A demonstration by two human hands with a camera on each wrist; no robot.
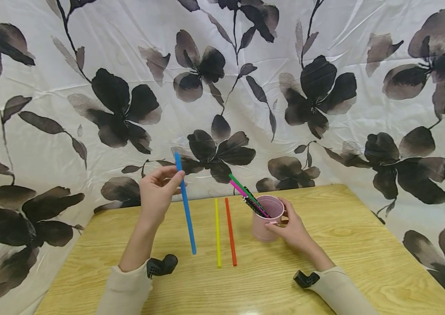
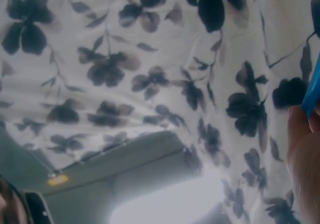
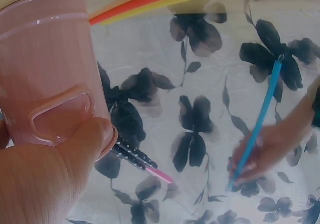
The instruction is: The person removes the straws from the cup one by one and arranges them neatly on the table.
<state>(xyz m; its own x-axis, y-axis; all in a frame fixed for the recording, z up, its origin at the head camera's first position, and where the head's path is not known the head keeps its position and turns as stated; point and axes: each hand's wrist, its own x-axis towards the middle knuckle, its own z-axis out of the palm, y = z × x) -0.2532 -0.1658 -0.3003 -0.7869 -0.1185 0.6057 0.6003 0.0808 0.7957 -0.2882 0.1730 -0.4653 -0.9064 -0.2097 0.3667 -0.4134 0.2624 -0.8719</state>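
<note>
Pinched between thumb and fingers of my left hand [image 1: 158,192] is a blue straw [image 1: 186,208], held up near its top end and hanging steeply, slightly tilted. My right hand [image 1: 296,227] grips a pink cup [image 1: 265,229] from its right side; the right wrist view shows the thumb by the cup's small handle [image 3: 62,114]. Out of the cup lean a green straw [image 1: 237,181], a pink straw [image 1: 238,188] and black straws with white dots [image 1: 252,203], all tilted left. Between the hands, a yellow straw [image 1: 217,234] and a red straw [image 1: 231,232] lie side by side on the table.
The light wooden table [image 1: 269,280] ends at the back against a white cloth [image 1: 246,109] printed with dark flowers. A black wrist camera [image 1: 162,265] sits on the left sleeve, another black camera [image 1: 306,279] on the right.
</note>
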